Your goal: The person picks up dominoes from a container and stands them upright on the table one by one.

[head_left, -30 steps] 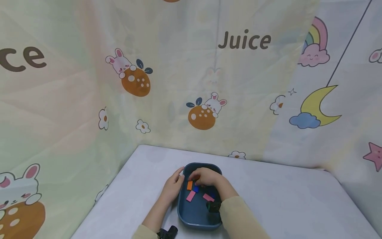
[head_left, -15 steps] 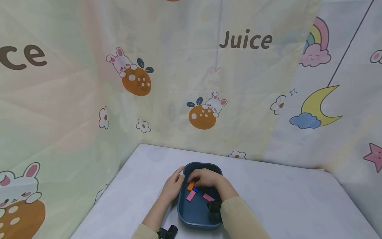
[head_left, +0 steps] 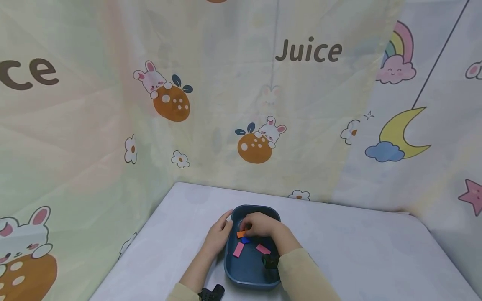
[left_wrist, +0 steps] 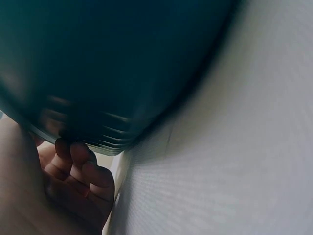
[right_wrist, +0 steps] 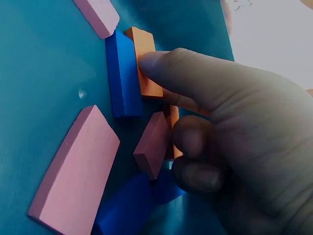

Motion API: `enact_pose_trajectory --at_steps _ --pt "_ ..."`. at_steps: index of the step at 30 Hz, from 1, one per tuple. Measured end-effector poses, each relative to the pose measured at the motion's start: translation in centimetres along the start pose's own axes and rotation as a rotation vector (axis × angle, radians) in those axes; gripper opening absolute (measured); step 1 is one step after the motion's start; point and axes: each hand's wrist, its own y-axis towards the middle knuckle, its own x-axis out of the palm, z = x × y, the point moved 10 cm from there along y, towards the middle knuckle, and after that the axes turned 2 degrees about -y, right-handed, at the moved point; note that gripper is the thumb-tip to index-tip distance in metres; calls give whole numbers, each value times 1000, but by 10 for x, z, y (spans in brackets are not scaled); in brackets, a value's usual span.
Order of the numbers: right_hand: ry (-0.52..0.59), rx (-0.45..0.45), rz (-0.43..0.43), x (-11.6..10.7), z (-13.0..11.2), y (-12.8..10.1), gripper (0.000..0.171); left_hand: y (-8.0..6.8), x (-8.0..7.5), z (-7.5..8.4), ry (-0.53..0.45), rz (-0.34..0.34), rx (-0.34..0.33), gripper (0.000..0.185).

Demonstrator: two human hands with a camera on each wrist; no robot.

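A dark blue tray point(head_left: 250, 271) stands on the white table, and my left hand point(head_left: 218, 234) grips its left rim. In the left wrist view, curled fingers point(left_wrist: 90, 164) lie along the tray's outer edge. My right hand point(head_left: 260, 223) reaches into the far half of the tray. Thumb and forefinger pinch an orange block point(right_wrist: 143, 43), with the thumb over its face. Right beside it stands a blue block point(right_wrist: 123, 81). A small pink block point(right_wrist: 154, 139) and a second orange one, partly hidden, lie beneath the curled fingers.
Inside the tray are a larger pink block point(right_wrist: 76, 171), another pink block point(right_wrist: 98, 17) and a blue block point(right_wrist: 129, 203). A black wrist camera point(head_left: 211, 292) sits by the left sleeve. Printed cloth walls point(head_left: 211, 179) rise behind the table point(head_left: 357, 251).
The orange block under my right fingers has turned crosswise. The left pink block and the blue block have shifted slightly nearer to me. My left hand has stayed on the rim.
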Motion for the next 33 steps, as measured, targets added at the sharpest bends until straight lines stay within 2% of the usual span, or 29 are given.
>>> enact_pose_trajectory --at_steps 6,19,24,29,33 --pt "-43 4 36 -4 0 1 10 0 0 -1 2 0 2 45" --pt "-85 41 50 -5 4 3 8 2 1 -3 16 -3 -11 46" --pt "-46 70 47 -11 5 -1 15 2 1 -2 6 -12 -11 45" --pt "29 68 54 -25 4 -11 19 0 0 -1 6 -4 -8 45" --pt "59 13 146 -51 4 -28 14 0 0 0 23 0 -5 45"
